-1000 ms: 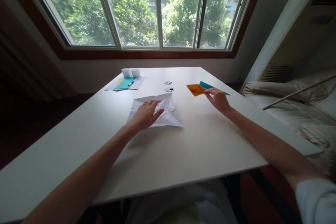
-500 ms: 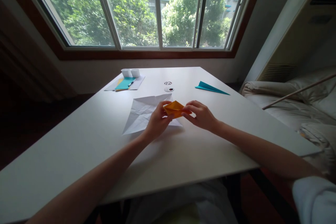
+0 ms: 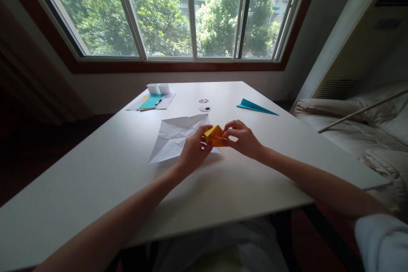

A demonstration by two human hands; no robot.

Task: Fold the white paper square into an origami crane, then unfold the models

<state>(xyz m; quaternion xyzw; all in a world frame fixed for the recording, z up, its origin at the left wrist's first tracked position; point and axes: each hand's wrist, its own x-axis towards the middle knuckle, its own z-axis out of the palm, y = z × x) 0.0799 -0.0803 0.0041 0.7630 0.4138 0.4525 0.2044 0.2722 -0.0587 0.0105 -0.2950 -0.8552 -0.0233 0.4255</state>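
Observation:
Both my hands hold a small folded orange paper [image 3: 216,135] just above the white table [image 3: 95,178]. My left hand [image 3: 194,151] pinches its left side with curled fingers. My right hand [image 3: 244,139] pinches its right side. Under and left of them lies a creased white sheet of paper [image 3: 174,138], flat on the table and touched by neither hand as far as I can see.
A teal folded paper plane [image 3: 255,106] lies at the far right of the table. At the back left are papers with a teal sheet and a pen [image 3: 153,100] and two white cups [image 3: 158,88]. Two small round objects [image 3: 205,105] sit mid-table. A sofa [image 3: 357,127] is on the right.
My right hand brought the orange paper from the teal plane to the table's middle. My left hand left the white sheet and took hold of the orange paper, which now looks folded smaller.

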